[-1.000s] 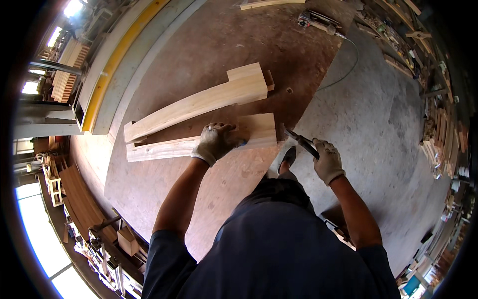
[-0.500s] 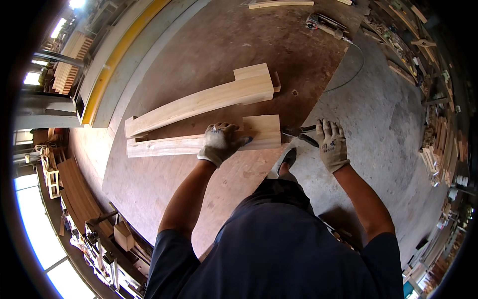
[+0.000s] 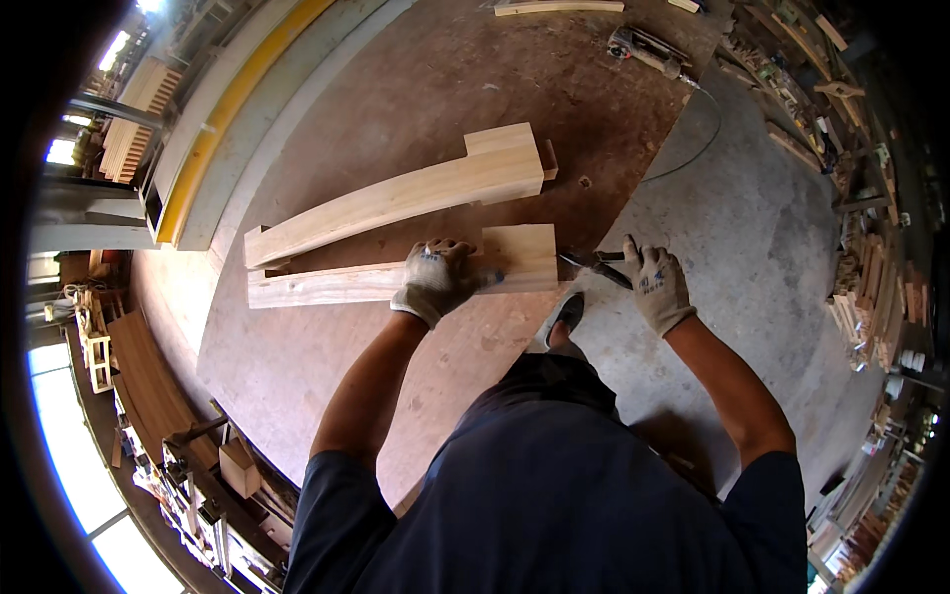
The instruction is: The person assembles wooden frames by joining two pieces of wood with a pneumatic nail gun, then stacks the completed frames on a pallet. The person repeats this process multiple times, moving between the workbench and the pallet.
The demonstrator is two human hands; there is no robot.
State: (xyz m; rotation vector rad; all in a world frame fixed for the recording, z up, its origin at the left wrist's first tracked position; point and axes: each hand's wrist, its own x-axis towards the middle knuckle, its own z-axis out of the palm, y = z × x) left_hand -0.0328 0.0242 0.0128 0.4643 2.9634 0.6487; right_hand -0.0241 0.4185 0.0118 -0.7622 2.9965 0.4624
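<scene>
A pale shaped wooden piece with a square block end [image 3: 524, 259] lies across the board, partly covered by my left hand [image 3: 432, 282]. That hand wears a light work glove, its fingers wrapped over the wood and the thumb along its near side. At the right end of the piece is a pair of dark-handled pliers [image 3: 609, 269]; their jaws are close to the end face, and contact is hard to make out. My gloved right hand [image 3: 660, 287] is at the handles, fingers bent around them. Beyond lies a second, curved wooden piece [image 3: 396, 203], its left end meeting the first.
The brown board [image 3: 327, 356] ends at a diagonal edge by the grey floor [image 3: 732, 327]. A power tool [image 3: 643, 48] with a hose lies far right. Wood scraps [image 3: 871, 297] line the right side. A yellow-striped beam [image 3: 223, 109] runs along the left. My foot [image 3: 568, 312] is near the pliers.
My right hand's fingers, spread out before, are now bent in at the plier handles, which sit closer together. My left hand remains on the wooden piece.
</scene>
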